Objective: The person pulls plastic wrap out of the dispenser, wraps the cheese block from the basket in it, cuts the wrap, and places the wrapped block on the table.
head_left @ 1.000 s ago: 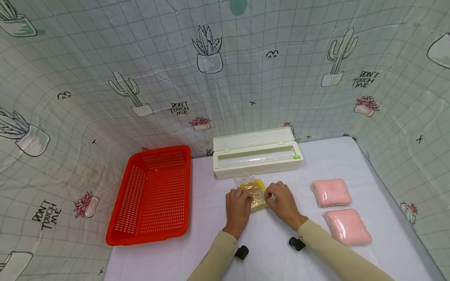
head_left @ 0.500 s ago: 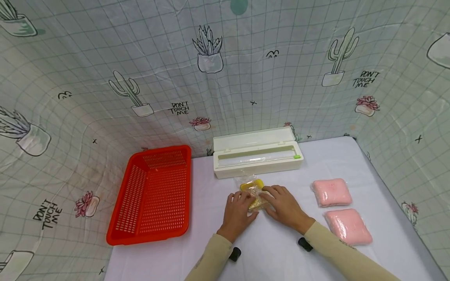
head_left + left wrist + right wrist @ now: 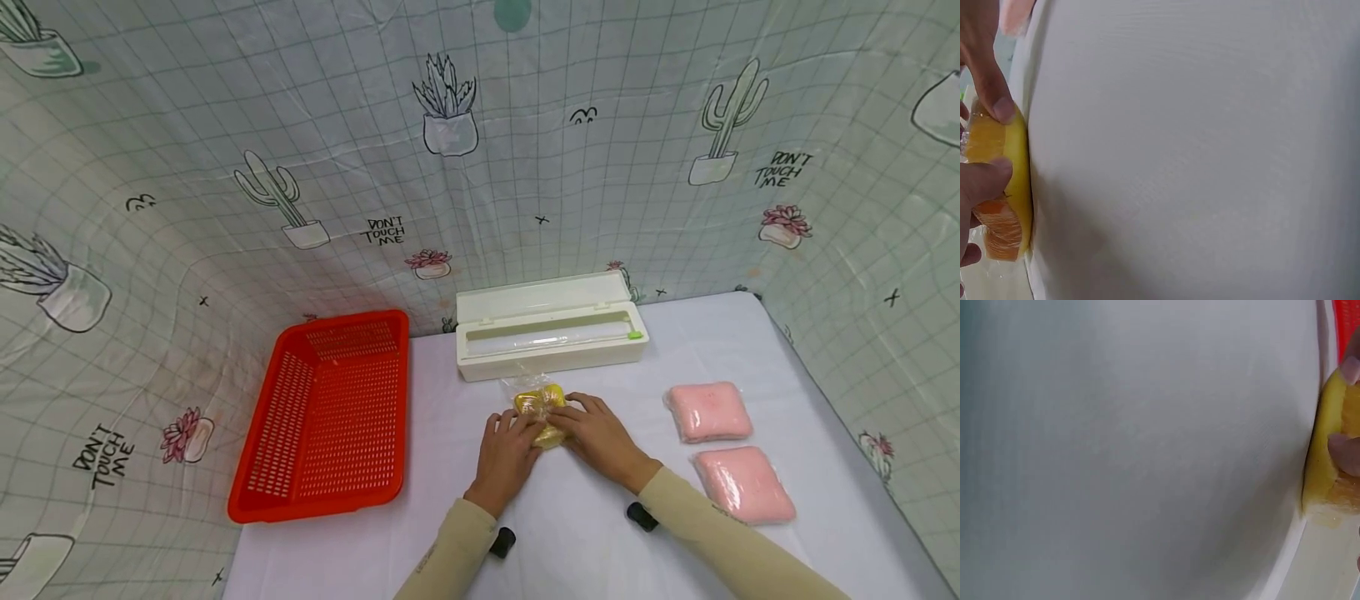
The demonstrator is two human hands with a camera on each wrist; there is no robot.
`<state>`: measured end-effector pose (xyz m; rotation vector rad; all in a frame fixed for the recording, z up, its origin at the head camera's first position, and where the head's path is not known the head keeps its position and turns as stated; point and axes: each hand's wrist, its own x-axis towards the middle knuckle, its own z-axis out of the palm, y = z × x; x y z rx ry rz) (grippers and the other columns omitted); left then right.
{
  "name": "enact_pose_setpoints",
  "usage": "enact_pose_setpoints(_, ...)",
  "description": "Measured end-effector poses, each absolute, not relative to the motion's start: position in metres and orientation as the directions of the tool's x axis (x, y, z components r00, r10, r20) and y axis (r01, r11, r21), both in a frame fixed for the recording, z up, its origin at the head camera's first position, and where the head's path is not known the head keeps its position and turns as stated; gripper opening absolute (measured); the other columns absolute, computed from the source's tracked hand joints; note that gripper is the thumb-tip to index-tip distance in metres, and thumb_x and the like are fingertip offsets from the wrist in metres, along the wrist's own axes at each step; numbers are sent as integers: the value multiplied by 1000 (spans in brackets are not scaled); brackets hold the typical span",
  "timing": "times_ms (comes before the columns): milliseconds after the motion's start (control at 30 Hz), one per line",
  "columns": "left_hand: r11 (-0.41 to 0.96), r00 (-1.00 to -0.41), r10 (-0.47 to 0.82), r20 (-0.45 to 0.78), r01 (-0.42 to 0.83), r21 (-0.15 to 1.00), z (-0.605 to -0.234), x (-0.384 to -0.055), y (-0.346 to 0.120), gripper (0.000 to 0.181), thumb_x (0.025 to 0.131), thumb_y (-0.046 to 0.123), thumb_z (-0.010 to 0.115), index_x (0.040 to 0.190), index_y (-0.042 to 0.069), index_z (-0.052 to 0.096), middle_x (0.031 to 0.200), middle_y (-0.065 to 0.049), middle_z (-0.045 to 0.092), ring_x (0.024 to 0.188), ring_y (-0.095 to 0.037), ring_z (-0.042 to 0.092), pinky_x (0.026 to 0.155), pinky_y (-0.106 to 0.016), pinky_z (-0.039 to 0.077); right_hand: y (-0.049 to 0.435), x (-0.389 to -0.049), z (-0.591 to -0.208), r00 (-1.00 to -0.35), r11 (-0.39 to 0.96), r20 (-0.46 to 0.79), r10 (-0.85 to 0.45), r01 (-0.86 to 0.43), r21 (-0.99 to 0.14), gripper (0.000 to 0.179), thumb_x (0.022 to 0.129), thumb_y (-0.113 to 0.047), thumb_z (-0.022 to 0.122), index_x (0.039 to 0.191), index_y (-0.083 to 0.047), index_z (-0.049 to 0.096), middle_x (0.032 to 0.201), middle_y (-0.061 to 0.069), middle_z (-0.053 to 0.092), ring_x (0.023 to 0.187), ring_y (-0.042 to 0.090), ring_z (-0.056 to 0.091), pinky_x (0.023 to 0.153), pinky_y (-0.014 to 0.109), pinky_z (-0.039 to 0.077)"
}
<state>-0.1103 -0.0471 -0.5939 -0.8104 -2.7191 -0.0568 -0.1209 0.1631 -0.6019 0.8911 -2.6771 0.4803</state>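
Observation:
A yellow-and-orange block (image 3: 553, 394) in clear cling film lies on the white table in front of the film box. Loose film (image 3: 528, 382) sticks out from its far end. My left hand (image 3: 504, 462) holds the block's near left side, its thumb against the yellow edge in the left wrist view. From the right, my right hand (image 3: 603, 442) grips the block, fingers over the film on top. Both thumbs press the near side, where the block (image 3: 1017, 162) shows a yellow lower layer under orange. Several fingers are hidden behind it.
Behind the block stands a white cling film box (image 3: 547, 364), lid raised, with a film roll (image 3: 547, 336) and green slider (image 3: 635, 335). A red plastic basket (image 3: 405, 408) stands on the left. Two film-wrapped pink blocks, one farther (image 3: 708, 411) and one nearer (image 3: 746, 485), lie right.
Both hands have shifted from picking at the film along the block's sides to holding the block. Film is now bunched across its middle. The basket, box and pink blocks have stayed put.

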Motion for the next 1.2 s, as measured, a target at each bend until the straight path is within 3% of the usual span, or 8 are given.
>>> enact_pose_setpoints(233,817,-781,559,279,577,-24,-588,-99,-55,37,88,33,87,125,30,78,121,13,74,119,-16,60,102,-41,45,164,-107,-595,-744,728,388,-544,-649,-224,39,78,-11,92,115,-10,80,115,1,78,121,34,61,104,53,49)
enact_pose_setpoints(500,761,-740,630,234,649,1,-586,-72,-68,40,92,36,83,130,29,75,123,13,73,119,-15,61,102,-41,45,162,-77,-593,-699,681,390,-599,-701,-212,39,77,-14,92,113,-9,81,113,1,77,118,32,63,100,51,51)
enact_pose_setpoints(667,765,-763,586,274,632,121,-587,-74,-67,34,92,38,82,124,27,78,119,11,73,115,-15,60,101,-42,45,160,-80,-585,-753,706,364,-548,-650,-280,32,86,-32,87,110,-13,81,111,-2,77,116,26,63,102,51,48)
enact_pose_setpoints(833,798,-878,352,324,462,386,-583,-91,-60,22,93,29,80,113,18,78,110,3,74,109,-20,62,98,-46,45,157,-101,-575,-860,748,366,-356,-497,-439,36,90,-28,85,117,-6,76,117,9,73,112,32,64,97,54,50)
enact_pose_setpoints(933,793,-944,199,262,312,524,-581,-102,-55,28,95,26,78,118,11,73,113,-3,72,108,-24,60,97,-47,42,153,-118,-574,-920,770,283,-272,-384,-509,47,92,-26,83,128,1,70,124,18,70,113,38,63,95,57,51)
enact_pose_setpoints(1067,798,-983,102,151,172,578,-581,-113,-51,42,95,32,79,126,5,67,119,-8,69,110,-28,57,97,-47,39,147,-137,-577,-968,766,133,-213,-250,-592,50,96,-27,77,133,5,66,122,21,71,110,39,63,94,57,51)
enact_pose_setpoints(1200,817,-992,86,95,125,563,-582,-119,-49,49,94,34,80,128,3,64,118,-10,67,111,-29,56,97,-47,39,142,-152,-582,-979,763,18,-202,-169,-625,45,98,-29,75,128,4,70,112,16,75,103,35,64,89,52,52)
